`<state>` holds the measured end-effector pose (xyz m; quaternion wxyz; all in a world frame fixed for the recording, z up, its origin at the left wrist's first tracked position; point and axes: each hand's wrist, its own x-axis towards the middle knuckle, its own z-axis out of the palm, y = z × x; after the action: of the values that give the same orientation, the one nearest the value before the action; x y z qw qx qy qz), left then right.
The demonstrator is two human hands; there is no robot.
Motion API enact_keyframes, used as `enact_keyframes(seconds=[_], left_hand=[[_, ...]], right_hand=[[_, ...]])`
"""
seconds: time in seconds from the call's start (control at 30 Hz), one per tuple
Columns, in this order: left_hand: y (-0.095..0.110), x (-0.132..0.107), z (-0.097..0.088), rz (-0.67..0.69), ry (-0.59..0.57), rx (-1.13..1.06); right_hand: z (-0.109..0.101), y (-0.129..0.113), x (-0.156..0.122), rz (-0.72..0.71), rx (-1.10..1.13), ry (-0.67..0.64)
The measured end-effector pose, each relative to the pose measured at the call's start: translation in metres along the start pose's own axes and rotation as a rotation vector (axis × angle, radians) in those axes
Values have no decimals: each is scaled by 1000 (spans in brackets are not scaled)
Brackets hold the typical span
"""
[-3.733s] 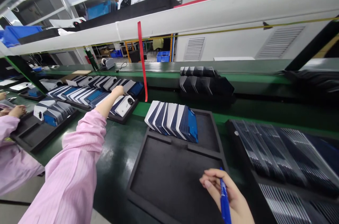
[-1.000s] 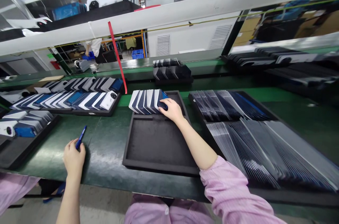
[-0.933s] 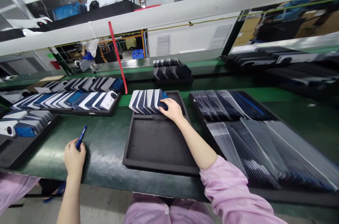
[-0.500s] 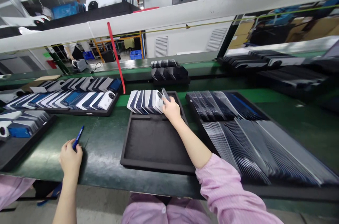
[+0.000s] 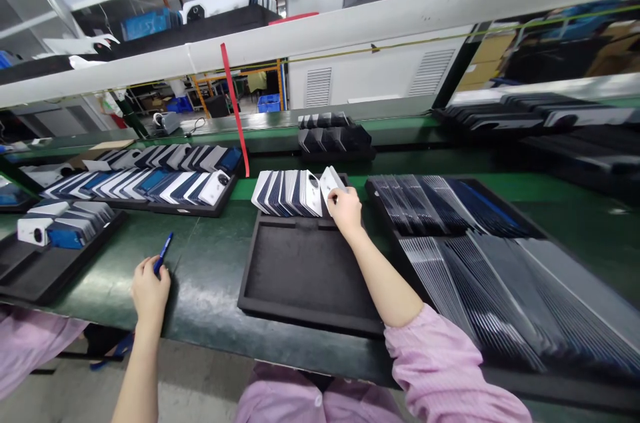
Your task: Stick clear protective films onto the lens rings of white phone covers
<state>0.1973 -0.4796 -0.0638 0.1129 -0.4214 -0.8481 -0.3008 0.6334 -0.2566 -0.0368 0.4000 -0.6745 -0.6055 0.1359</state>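
My right hand is closed on a white phone back cover, lifted off the right end of a row of white and blue covers. That row stands at the far end of a black foam tray in front of me. My left hand rests on the green bench with its fingers closed around a blue pen, whose tip points up and away.
A second tray of white and blue covers lies to the left, with another tray nearer the left edge. A large tray of dark covers fills the right. A red strap hangs from the shelf rail. A pink sleeve shows at lower left.
My right hand has pulled the end cover out of the row and turned its white face up. My left hand with the pen has stayed put.
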Motion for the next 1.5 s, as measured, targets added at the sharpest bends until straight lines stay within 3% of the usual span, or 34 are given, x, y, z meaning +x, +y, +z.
enact_keyframes(seconds=[0.17, 0.3, 0.37, 0.47, 0.63, 0.7, 0.8, 0.93, 1.07, 1.17, 1.3, 1.4, 1.5], left_hand=[[5, 3, 0, 74, 51, -96], [35, -2, 3, 254, 48, -249], [67, -8, 4, 461, 19, -354], [132, -17, -3, 846, -33, -415], [238, -28, -26, 1316, -16, -202], [263, -35, -31, 1446, -50, -132], [278, -49, -32, 1584, -274, -160], [279, -60, -21, 1584, -624, -156], [278, -61, 2, 1531, -822, -123], [276, -63, 23, 1480, -775, -187], [268, -69, 43, 1355, -577, -523], [259, -75, 48, 1073, -531, -782], [249, -81, 51, 865, -648, -817]], right_hand=[[-13, 11, 10, 163, 272, 74], [-25, 0, 8, 257, 517, 139], [-33, -10, 3, 266, 646, 140], [-49, -27, -16, 245, 813, 69], [-79, -54, -83, 133, 1013, -271], [-93, -58, -109, 94, 1045, -422], [-111, -55, -134, 59, 1058, -534], [-112, -37, -142, 91, 1046, -614], [-92, -21, -144, 123, 986, -587], [-86, -14, -143, 126, 943, -524], [-96, -16, -136, 22, 916, -530], [-102, -29, -128, -203, 973, -657], [-98, -41, -123, -471, 769, -599]])
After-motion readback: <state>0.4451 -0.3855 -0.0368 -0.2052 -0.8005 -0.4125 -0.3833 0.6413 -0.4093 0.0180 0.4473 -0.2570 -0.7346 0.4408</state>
